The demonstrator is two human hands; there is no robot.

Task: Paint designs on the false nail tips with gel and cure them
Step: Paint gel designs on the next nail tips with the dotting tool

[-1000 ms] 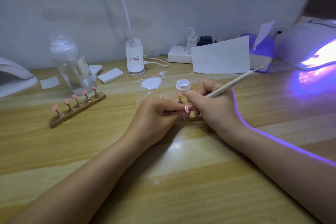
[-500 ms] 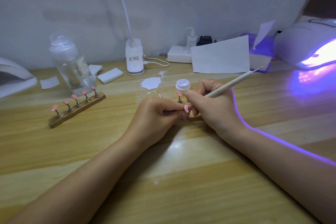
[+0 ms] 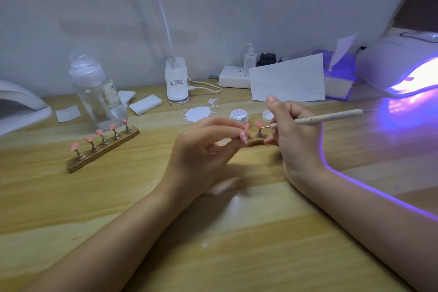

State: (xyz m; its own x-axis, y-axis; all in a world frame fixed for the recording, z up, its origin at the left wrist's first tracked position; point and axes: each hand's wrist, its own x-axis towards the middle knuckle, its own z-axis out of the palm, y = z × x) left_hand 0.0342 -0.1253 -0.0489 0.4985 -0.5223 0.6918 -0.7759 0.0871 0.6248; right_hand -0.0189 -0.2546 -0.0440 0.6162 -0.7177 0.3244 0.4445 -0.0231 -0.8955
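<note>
The pink nail tip (image 3: 244, 137), dotted with white, sits at the ends of the left hand's (image 3: 203, 149) fingers, pinched between thumb and forefinger as far as the blur allows; the other fingers curl loosely above it. Just right of those fingertips a second pink tip (image 3: 258, 124) stands on its metal peg on a small wooden stand (image 3: 255, 142). The right hand (image 3: 294, 135) grips a slim dotting pen (image 3: 327, 117), fingers wrapped round its shaft, thumb raised, and the pen's metal point touches or nearly touches that standing tip. Behind the fingers, close by, are an open jar of white gel (image 3: 239, 115) and its lid (image 3: 267, 116), with a white smear (image 3: 198, 113) further left. Well to the left lies a longer stand of five pink tips (image 3: 103, 147), beside a clear bottle (image 3: 98, 92). Far right, the curing lamp (image 3: 403, 66) glows violet. Bare wooden table (image 3: 213, 244) spreads toward the near edge beneath both forearms.
</note>
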